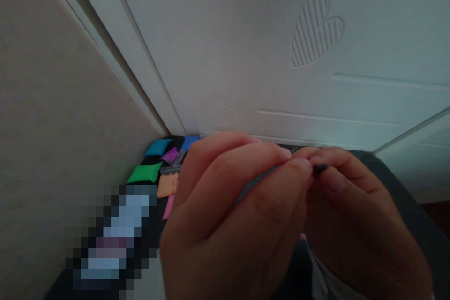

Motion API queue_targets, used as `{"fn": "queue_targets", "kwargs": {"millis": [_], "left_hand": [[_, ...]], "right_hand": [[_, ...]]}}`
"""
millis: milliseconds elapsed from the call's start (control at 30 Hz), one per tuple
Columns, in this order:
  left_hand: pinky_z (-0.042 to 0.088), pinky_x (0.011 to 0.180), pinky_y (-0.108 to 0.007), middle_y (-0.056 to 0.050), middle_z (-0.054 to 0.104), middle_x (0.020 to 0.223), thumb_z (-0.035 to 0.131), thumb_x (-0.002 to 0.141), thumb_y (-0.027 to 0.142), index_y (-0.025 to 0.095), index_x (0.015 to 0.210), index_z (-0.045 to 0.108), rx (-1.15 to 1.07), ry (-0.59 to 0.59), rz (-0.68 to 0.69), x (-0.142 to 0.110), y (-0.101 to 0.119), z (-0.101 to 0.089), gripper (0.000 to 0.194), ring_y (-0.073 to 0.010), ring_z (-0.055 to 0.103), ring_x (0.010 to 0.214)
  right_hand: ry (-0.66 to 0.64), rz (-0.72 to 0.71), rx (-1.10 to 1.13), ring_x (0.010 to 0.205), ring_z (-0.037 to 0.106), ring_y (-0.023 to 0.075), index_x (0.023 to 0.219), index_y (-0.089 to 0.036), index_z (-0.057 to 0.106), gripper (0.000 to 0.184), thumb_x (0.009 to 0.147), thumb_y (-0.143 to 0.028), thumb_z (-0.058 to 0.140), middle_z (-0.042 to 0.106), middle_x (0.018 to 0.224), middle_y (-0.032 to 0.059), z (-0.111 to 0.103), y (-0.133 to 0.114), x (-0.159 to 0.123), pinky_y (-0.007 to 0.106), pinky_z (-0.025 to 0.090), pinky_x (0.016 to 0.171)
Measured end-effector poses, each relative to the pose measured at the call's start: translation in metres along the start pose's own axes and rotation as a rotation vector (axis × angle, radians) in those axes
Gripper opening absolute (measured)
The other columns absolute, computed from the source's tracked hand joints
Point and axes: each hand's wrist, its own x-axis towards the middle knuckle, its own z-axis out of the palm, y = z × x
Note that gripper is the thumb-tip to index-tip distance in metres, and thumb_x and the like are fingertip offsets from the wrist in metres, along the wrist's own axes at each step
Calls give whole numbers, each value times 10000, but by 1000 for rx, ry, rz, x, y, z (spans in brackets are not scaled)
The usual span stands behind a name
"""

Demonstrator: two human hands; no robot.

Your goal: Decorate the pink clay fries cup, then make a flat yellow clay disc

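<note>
My left hand (232, 215) and my right hand (355, 220) are raised close to the camera and meet fingertip to fingertip. Both are closed in a pinch on a small dark piece (319, 168) that shows between the fingertips; I cannot make out what it is. A thin grey strip (256, 180) runs back from it between my left fingers. Behind the hands, on a dark surface (415, 206), lie several small coloured packets: teal (158, 146), blue (190, 141), purple (171, 154), green (145, 173), orange (168, 185) and a pink edge (168, 206).
A white panel with embossed striped hearts (316, 28) fills the background. A beige wall (52, 126) stands at the left. A blurred-out patch (112, 239) lies on the dark surface at lower left.
</note>
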Motion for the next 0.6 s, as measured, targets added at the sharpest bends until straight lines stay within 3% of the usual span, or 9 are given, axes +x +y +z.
{"fn": "queue_targets", "kwargs": {"millis": [300,600], "left_hand": [[483,671,-265,25,590,706,617,644,150,231,730,567,-24,58,20,2,4,2,129,-129,555,694],[466,683,-297,17,593,701,593,661,146,244,735,585,-130,89,-91,0,6,5,123,-148,541,695]], "right_hand": [[14,-44,33,678,619,150,711,-213,635,89,630,-177,646,637,713,-3,0,3,1,264,537,667],[12,-59,65,676,621,143,724,-179,634,93,638,-143,634,651,750,14,1,4,1,242,534,655]]}}
